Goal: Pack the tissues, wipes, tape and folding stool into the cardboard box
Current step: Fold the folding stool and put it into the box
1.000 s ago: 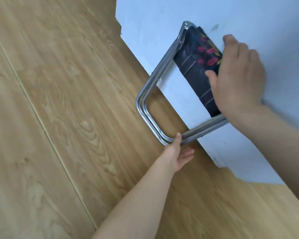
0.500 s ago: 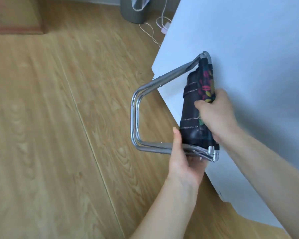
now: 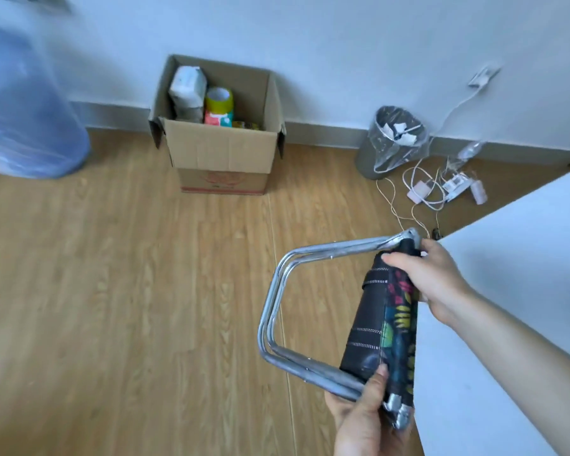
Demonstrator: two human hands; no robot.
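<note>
Cardboard box (image 3: 220,149) stands open against the far wall, up and to the left of my hands, well apart from them; a white pack and a roll of tape (image 3: 219,99) already show inside. Folding stool (image 3: 339,319) is collapsed flat and held in the air, clear of the floor, long axis running roughly near-to-far. My left hand (image 3: 367,419) grasps its near corner; my right hand (image 3: 433,279) grasps its far fabric end. I judge the left hand slightly nearer the box sideways, so the carry goes forward and left.
</note>
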